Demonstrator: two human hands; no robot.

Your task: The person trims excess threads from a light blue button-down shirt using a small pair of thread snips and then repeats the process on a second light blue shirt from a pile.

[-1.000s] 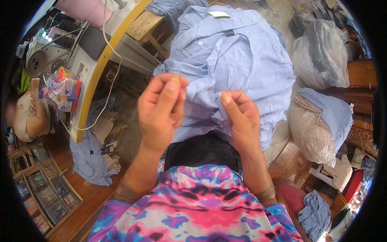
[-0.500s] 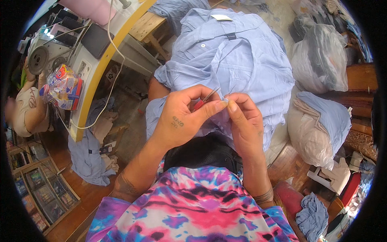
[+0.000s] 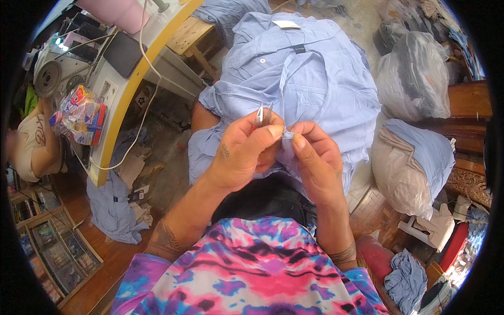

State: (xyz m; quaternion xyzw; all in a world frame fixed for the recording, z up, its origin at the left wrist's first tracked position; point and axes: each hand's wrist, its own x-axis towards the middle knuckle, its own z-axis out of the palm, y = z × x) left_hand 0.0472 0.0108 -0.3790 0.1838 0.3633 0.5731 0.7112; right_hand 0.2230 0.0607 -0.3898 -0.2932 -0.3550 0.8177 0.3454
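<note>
A large light-blue button garment [image 3: 336, 79], seemingly a shirt, is piled over my lap with a white tag and a dark label on top. My left hand [image 3: 239, 155] is closed around small thread snips [image 3: 259, 116], whose two metal blades stick up past the fingers, apart from each other. Its thumb and index finger also come together beside a small bit of blue cloth [image 3: 287, 136]. That bit is pinched between thumb and index finger of my right hand [image 3: 319, 155]. Whether a thread runs between both hands is too fine to make out.
On the left stands a white sewing table [image 3: 123, 86] with a yellow edge, bearing a plastic package [image 3: 81, 115] and a loose cable. Another person's arm [image 3: 42, 147] is beyond it. Filled plastic bags [image 3: 415, 79] and wooden furniture line the right. More blue garments [image 3: 113, 205] lie at left.
My left hand has turned and drawn slightly away from the right fingertips. The snips' blades now point upward instead of slanting right. My right hand keeps its pinch.
</note>
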